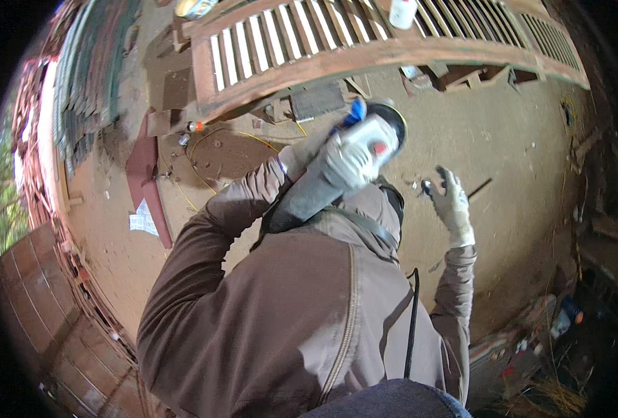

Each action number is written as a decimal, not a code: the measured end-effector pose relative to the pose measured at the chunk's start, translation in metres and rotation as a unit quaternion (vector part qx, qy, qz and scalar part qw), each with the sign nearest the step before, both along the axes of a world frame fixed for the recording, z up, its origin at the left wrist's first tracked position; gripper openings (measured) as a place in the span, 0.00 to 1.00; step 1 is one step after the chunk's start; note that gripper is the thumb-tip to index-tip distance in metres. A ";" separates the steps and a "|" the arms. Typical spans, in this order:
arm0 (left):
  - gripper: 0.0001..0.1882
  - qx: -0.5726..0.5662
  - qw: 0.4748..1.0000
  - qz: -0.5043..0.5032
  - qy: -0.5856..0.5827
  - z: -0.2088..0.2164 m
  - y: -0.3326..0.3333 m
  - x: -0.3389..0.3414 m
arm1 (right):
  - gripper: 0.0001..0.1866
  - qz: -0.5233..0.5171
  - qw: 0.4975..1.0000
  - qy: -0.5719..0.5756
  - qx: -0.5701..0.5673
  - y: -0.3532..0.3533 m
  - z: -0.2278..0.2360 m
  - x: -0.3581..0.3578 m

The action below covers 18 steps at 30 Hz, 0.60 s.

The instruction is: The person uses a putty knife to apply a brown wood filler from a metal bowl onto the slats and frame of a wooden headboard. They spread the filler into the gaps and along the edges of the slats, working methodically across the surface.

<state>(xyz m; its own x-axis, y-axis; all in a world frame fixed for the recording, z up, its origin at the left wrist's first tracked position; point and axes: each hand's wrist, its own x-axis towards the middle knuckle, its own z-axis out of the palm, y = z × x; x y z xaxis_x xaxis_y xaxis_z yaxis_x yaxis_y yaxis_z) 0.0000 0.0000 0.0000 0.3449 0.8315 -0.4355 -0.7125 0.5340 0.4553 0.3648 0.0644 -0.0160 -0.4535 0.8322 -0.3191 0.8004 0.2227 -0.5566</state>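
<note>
An angle grinder (354, 157), with a pale head and dark body, is raised in front of my chest, close to the camera. My left hand (300, 152), in a pale glove, grips its side; the grinder partly covers the fingers. Something blue (356, 111), perhaps a handle or part of the glove, shows beside the head. The disc (392, 118) points away from me, its edge blurred. My right hand (454, 209), also gloved, is apart from the grinder over the floor, fingers spread and slightly bent, with nothing visibly held. A black cord (411, 327) hangs down my jacket.
A long wooden slatted frame (309, 66) stands ahead, with a white bottle (403, 14) on it. Corrugated sheets (89, 90) are stacked at far left. A reddish-brown board (144, 167), printed paper (143, 219) and a yellow cord (259, 139) lie on the dusty floor.
</note>
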 end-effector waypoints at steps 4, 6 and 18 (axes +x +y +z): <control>0.25 0.064 0.876 0.261 0.400 -0.012 0.010 -0.022 | 0.28 0.055 0.921 0.342 -0.180 0.004 0.020 -0.105; 0.26 0.055 0.920 0.294 0.254 -0.013 0.026 -0.063 | 0.30 0.139 0.866 0.391 -0.279 0.002 0.046 -0.155; 0.22 0.104 0.512 0.403 0.751 0.018 0.112 -0.225 | 0.30 -0.153 0.611 0.431 -0.646 0.008 0.010 -0.363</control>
